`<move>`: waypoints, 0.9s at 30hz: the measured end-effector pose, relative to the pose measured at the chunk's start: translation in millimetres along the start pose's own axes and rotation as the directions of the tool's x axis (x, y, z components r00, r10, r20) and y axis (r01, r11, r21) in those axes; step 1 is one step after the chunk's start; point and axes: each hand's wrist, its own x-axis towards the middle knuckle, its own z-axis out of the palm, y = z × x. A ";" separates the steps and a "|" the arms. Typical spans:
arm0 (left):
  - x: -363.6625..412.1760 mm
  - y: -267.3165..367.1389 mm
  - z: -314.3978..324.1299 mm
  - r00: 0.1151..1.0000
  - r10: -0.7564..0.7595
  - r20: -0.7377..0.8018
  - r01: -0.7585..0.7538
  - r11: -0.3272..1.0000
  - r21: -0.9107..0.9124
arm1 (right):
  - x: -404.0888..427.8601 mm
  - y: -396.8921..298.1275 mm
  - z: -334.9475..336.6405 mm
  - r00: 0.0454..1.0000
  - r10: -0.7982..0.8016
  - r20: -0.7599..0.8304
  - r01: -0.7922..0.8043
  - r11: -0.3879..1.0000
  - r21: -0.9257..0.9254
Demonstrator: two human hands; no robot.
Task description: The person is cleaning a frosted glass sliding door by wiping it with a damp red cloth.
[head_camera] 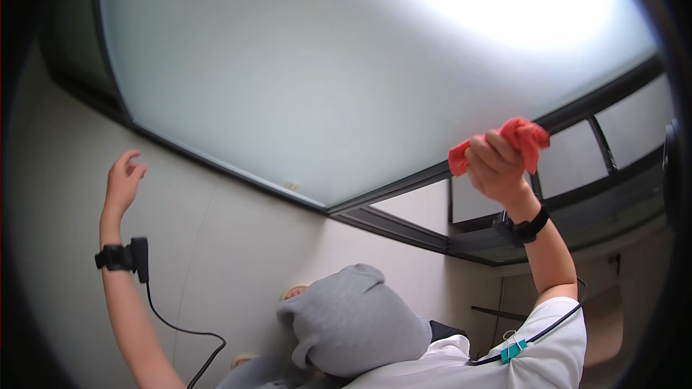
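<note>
My right hand [494, 170] is raised at the right and grips a crumpled red cloth [521, 132]. The cloth bulges out on both sides of my fingers and overlaps the dark frame edge [397, 186] of a large frosted glass panel [303, 75]. Whether it touches the glass or the frame, I cannot tell. At the left, my left hand [125, 178] is held out over the pale floor with nothing in it. Its fingers are loosely curled, apart from the thumb, near the panel's lower frame [227, 170].
Strong glare whitens the panel's upper right. Beyond its right edge stands a dark-framed structure with pale panes [573, 159]. A black cable [184, 329] trails from my left wrist device [138, 259]. Grey fabric [357, 319] and a slipper [294, 293] show below me.
</note>
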 end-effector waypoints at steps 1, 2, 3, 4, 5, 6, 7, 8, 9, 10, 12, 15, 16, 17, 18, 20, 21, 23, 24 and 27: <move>0.2 -10.3 -1.6 1.000 -0.017 -0.015 0.016 1.000 -0.023 | 5.2 29.7 -20.4 0.999 0.012 -0.033 -0.012 1.000 -0.001; 2.4 -12.9 0.8 0.999 -0.026 -0.034 0.025 0.999 -0.044 | 6.6 55.4 -41.6 1.000 0.017 -0.018 -0.017 1.000 0.001; 3.6 -5.4 10.4 1.000 -0.006 -0.016 0.006 1.000 -0.002 | 5.5 81.6 -59.6 0.999 0.028 -0.045 -0.033 0.994 -0.102; 1.8 2.8 14.4 1.000 -0.003 0.007 0.002 0.999 0.050 | 5.6 106.3 -79.2 0.997 0.036 -0.072 -0.049 0.981 -0.186; 3.2 14.7 17.1 1.000 0.020 0.000 -0.020 0.999 0.037 | 10.0 133.1 -102.1 0.993 0.082 -0.089 -0.097 0.979 -0.179; 2.0 25.4 19.6 0.999 0.023 0.026 -0.025 0.998 0.062 | 4.7 164.4 -116.4 0.987 0.072 -0.141 -0.102 0.972 -0.213; 1.8 32.8 21.5 0.998 0.022 0.055 -0.027 0.996 0.089 | 4.4 191.9 -133.7 0.981 0.023 -0.192 -0.079 0.952 -0.295; 1.3 34.2 18.1 0.998 0.023 0.064 -0.030 0.994 0.108 | 4.4 213.5 -140.5 0.973 0.008 -0.231 -0.099 0.917 -0.386; -0.2 37.3 17.3 0.998 0.024 0.063 -0.031 0.994 0.109 | 8.8 236.5 -154.0 0.965 0.008 -0.261 -0.108 0.921 -0.373; -1.2 41.8 15.8 0.998 0.028 0.050 -0.034 0.992 0.121 | 16.2 257.8 -167.1 0.966 -0.028 -0.257 -0.086 0.902 -0.423; 2.1 50.6 18.4 0.998 0.046 0.040 -0.051 0.991 0.120 | 28.7 297.7 -193.4 0.947 0.073 -0.313 -0.185 0.920 -0.345; 4.2 57.4 25.2 0.998 0.058 0.026 -0.061 0.988 0.143 | 27.6 308.7 -185.9 0.890 0.126 -0.438 -0.303 0.881 -0.363; 1.5 61.2 20.2 0.998 0.059 0.024 -0.061 0.989 0.137 | 27.2 303.8 -167.8 0.868 0.089 -0.489 -0.350 0.809 -0.473; -1.3 64.9 17.3 0.998 0.060 0.024 -0.062 0.990 0.130 | 17.0 288.7 -148.0 0.870 0.112 -0.480 -0.338 0.845 -0.415; -4.5 66.9 13.1 0.999 0.047 0.014 -0.049 0.989 0.137 | 18.4 261.4 -122.4 0.892 0.082 -0.445 -0.305 0.835 -0.458; -9.1 68.6 11.7 0.999 0.015 0.036 -0.020 0.991 0.135 | 18.7 182.8 -57.0 0.873 0.165 -0.458 -0.334 0.887 -0.319; -7.8 68.6 13.4 1.000 0.009 0.030 -0.013 0.991 0.133 | 18.2 140.8 -34.5 0.871 0.235 -0.432 -0.373 0.888 -0.269; -8.9 66.3 15.0 0.997 0.009 0.072 -0.021 0.984 0.175 | -7.1 65.1 24.4 0.901 0.345 -0.264 -0.374 0.925 -0.069; -6.7 70.8 20.9 0.997 0.001 0.082 -0.016 0.983 0.183 | -17.0 29.7 44.3 0.922 0.349 -0.167 -0.356 0.935 -0.010; -5.9 74.2 25.6 0.994 -0.028 0.106 0.002 0.973 0.233 | -33.8 -57.8 88.5 0.965 0.198 0.171 -0.253 0.870 0.422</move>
